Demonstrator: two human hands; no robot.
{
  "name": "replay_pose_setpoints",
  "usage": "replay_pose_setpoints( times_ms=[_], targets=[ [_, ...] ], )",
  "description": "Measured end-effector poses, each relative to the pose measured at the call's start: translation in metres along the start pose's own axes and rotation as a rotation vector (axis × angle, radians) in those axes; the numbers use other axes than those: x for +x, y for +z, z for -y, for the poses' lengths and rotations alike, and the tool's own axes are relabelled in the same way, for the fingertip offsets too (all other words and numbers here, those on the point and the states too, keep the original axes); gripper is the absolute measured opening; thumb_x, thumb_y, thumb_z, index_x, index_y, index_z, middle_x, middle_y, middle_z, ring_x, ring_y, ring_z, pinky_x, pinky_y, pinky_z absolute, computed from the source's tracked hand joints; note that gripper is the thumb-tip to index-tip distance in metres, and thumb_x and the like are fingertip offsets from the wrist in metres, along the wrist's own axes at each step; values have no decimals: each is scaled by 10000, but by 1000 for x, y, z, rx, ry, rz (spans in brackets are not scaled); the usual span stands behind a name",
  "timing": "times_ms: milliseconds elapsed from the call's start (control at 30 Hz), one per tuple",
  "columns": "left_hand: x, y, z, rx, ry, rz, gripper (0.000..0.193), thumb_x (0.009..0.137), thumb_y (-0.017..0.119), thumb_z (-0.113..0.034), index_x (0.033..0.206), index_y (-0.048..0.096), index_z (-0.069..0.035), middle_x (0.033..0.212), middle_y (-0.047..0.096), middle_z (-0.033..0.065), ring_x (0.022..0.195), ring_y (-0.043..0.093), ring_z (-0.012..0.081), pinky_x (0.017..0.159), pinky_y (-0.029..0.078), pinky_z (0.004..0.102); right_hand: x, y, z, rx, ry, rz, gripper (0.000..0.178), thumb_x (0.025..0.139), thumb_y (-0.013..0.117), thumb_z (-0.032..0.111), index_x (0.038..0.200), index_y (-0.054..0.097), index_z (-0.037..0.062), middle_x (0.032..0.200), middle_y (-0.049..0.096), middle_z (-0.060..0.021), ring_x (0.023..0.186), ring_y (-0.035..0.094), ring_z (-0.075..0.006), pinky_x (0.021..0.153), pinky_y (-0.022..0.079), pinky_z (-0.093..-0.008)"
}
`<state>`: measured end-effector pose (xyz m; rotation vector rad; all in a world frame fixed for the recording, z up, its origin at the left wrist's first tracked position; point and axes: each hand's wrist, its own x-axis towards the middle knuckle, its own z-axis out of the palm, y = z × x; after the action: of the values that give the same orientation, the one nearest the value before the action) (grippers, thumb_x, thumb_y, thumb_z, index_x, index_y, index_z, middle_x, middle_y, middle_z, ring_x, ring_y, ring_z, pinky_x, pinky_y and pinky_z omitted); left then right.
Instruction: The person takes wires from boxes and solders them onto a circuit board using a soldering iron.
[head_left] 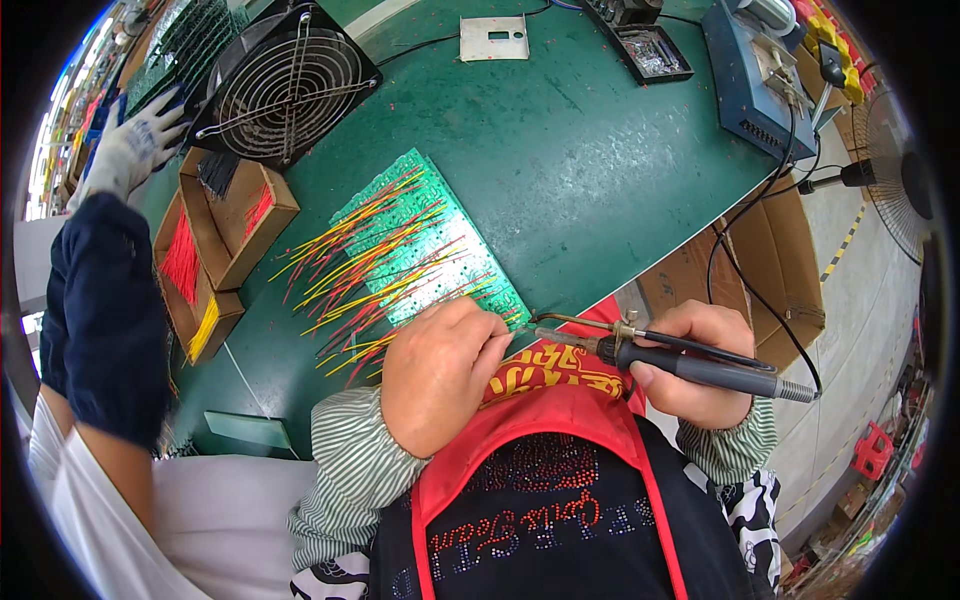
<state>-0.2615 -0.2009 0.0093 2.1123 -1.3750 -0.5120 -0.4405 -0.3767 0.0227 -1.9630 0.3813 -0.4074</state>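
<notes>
A green circuit board panel (pixel 476 236) lies slanted on the green table, with rows of red and yellow wires (pixel 375 262) sticking out to its left. At the panel's near corner, the fingers of my left hand (pixel 440 370) are pinched together; what they hold, if anything, is hidden. My right hand (pixel 700 370) is closed round the grey handle of a soldering iron (pixel 755 382). A thin brass-coloured tube (pixel 575 321) is clamped along the iron. Its tip points left, close to my left fingertips and the board corner.
Cardboard trays (pixel 240 255) of red, yellow and black wires stand left, by a black fan (pixel 290 90). A co-worker's gloved hand (pixel 135 145) is beside them. A blue machine (pixel 750 90) stands far right, its cable hanging past a cardboard box (pixel 785 270).
</notes>
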Motion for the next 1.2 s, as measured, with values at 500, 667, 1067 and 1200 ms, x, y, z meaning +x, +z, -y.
replay_pose_setpoints(
  times_ms=[500,667,1067,1200],
  targets=[
    [3,-1,3,-2,-27,44,79,751,687,-54,766,620,-15,694,552,79,564,562,196,528,446,322,2,-5,3,8,19,-10,181,704,727,141,778,612,22,639,639,-58,512,606,-125,481,454,-243],
    [1,-4,-1,13,-44,34,71,751,683,-53,762,622,-18,699,560,84,587,572,212,539,452,325,3,-6,3,141,146,-98,185,694,724,117,788,605,10,646,634,-54,542,595,-114,517,451,-236],
    [28,-91,52,445,-150,-214,235,774,683,-178,942,639,-20,876,587,131,849,566,315,758,462,387,20,-1,-7,310,277,-212,176,715,692,88,817,594,-16,683,619,-48,595,553,-85,556,440,-234],
    [40,-84,76,424,-136,-119,283,758,703,-191,964,636,-9,927,586,134,902,543,324,806,448,385,25,-2,-6,275,243,-192,171,726,682,79,832,593,-20,685,622,-52,596,558,-87,558,447,-238]
  ],
)
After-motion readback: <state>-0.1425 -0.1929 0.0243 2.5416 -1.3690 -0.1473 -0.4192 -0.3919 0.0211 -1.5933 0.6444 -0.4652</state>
